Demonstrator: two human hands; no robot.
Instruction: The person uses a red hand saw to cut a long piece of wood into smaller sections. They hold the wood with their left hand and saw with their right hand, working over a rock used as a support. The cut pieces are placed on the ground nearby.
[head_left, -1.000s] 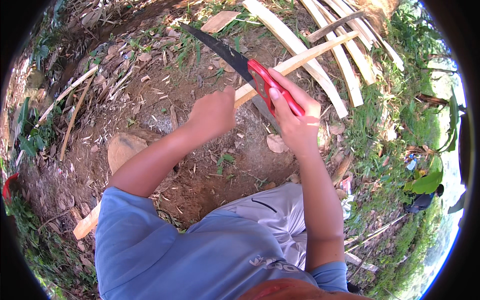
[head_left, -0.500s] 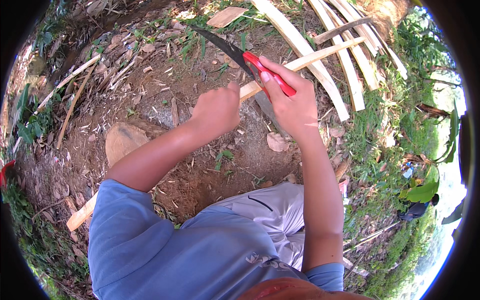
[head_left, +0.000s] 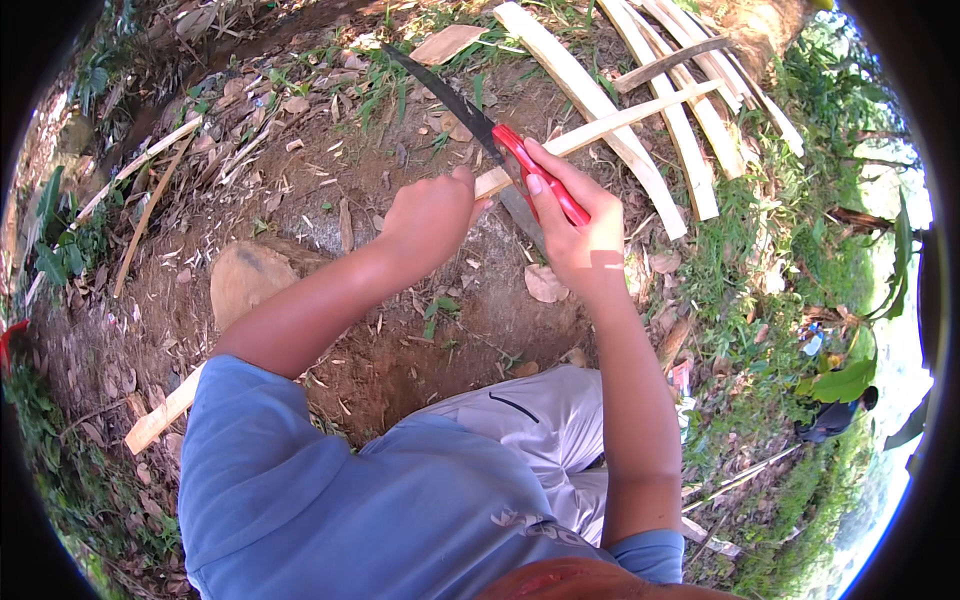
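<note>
Handsaw (head_left: 507, 138): one, curved dark metal blade, smooth glossy red handle. Sat in front of me, crossing one pale wood strip (head_left: 600, 128) near its near end; couldn't tell if the blade touched the wood. My right hand (head_left: 585, 228) was wrapped around the handle, fingers curled. My left hand (head_left: 430, 215) was a closed fist on the strip's near end, just beside the saw. Strip was long, narrow, straight, its far end over the pile. Pile: at least five pale slats (head_left: 590, 108), flat, overlapping, exact count unclear, plus one dark rough stick (head_left: 672, 63) lying across. Left of them, one flat wood offcut (head_left: 447, 44). Near my left forearm, one round cut log end (head_left: 245, 285). Farther left, two thin sticks (head_left: 150, 215); lower left, one pale board (head_left: 165, 412). Ground (head_left: 400, 350) was brown soil, scattered with chips and dry leaves.
</note>
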